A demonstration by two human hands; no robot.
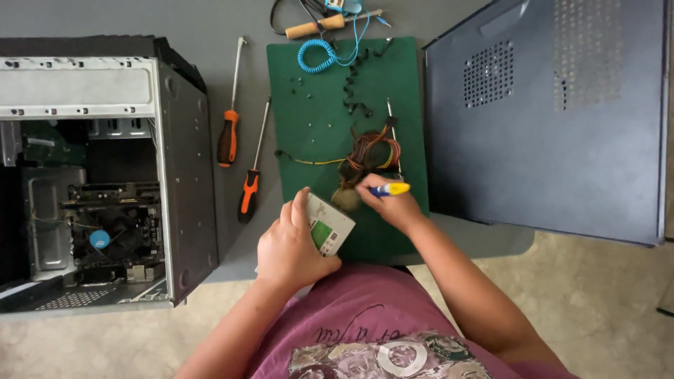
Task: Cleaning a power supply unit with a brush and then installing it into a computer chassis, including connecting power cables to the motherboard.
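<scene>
Two bare hands work at the near edge of the green mat [309, 105] on the grey tabletop [239, 21]; the left hand [291, 249] grips a flat, boxy metal drive [328, 226] with a green label, and the right hand [386, 203] is closed on a blue-and-yellow screwdriver [390, 189] — tip hidden; a tangle of orange and brown cables [368, 151] lies just beyond; two orange-handled screwdrivers [228, 133] rest left of the mat, beside the open steel computer case [175, 175].

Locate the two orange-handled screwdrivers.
In the head view, both orange-handled screwdrivers lie on the grey table, between the open computer case and the green mat.
</scene>
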